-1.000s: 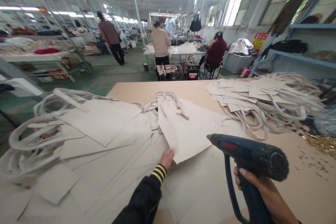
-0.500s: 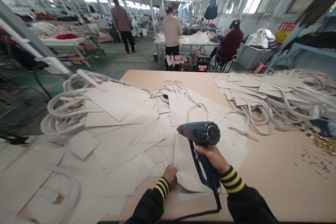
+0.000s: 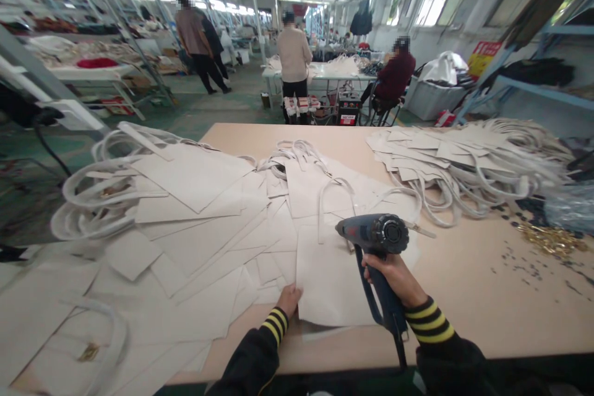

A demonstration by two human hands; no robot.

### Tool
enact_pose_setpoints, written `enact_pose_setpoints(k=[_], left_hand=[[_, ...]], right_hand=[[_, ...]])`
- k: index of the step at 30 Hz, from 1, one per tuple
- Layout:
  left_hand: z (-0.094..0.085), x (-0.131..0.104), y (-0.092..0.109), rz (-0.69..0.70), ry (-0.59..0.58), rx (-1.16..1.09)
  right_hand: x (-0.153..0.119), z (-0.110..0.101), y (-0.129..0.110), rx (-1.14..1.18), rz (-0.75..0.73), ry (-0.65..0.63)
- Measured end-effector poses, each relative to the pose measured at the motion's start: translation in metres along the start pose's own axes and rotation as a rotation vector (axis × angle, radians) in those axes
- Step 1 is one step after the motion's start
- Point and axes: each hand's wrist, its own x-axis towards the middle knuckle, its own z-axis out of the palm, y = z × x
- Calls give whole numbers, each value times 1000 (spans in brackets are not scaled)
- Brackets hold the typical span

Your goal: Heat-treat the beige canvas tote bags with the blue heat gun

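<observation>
1. Writing first: there's reddish lettering on the side of the dark blue, pistol-shaped heat gun point(image 3: 371, 232), but it's too small to make out, so I can't call the brand.
2. Upper right of the frame has a red-and-yellow sign point(image 3: 483, 59) with pale characters up top, too blurry to read. Same deal with the red-and-white label on the boxy black machine point(image 3: 348, 110) at upper centre.
3. Right hand point(image 3: 393, 277) is wrapped round the heat gun's handle, right of centre. Nozzle points left over the flat cream panel point(image 3: 329, 291) on the pale tan desk point(image 3: 492, 334). Can't tell if it touches.
4. Left hand point(image 3: 289, 301) has the panel's left edge pinched between thumb and fingers, lower centre.
5. In the way: the heat gun and right hand hide a good chunk of the panel's right side, and a looped cream strap point(image 3: 321, 216) lies just past it.
6. Big messy heap of cream panels and straps point(image 3: 190, 179) fills the left, and a second cream pile point(image 3: 464, 151) sits at right.
7. Near the right edge: shiny gold metal bits point(image 3: 550, 238), crumpled clear plastic point(image 3: 570, 205) and scattered small black pieces point(image 3: 524, 265).
</observation>
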Motion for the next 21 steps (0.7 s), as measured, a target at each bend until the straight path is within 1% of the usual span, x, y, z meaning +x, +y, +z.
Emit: enact_pose_setpoints(k=[3, 5, 7, 10, 12, 15, 17, 19, 21], left_hand=[[0, -1, 10, -39, 73, 89], [0, -1, 13, -54, 130, 179], [0, 1, 14, -51, 177, 221], [-2, 3, 13, -32, 176, 231], [-3, 5, 14, -30, 194, 288], [-4, 6, 17, -43, 264, 381], [-4, 8, 20, -62, 290, 389], [-4, 11, 22, -86, 309, 380], [-5, 14, 24, -105, 326, 365]], right_hand=[[-8, -18, -1, -9, 20, 28], [-9, -24, 1, 25, 17, 29], [-6, -25, 3, 55, 5, 35], [-3, -22, 6, 65, -1, 33], [-7, -27, 8, 77, -9, 47], [-16, -47, 13, 108, -47, 141], [-18, -63, 15, 97, -52, 196], [-14, -75, 17, 94, -30, 193], [-5, -80, 18, 100, -3, 154]])
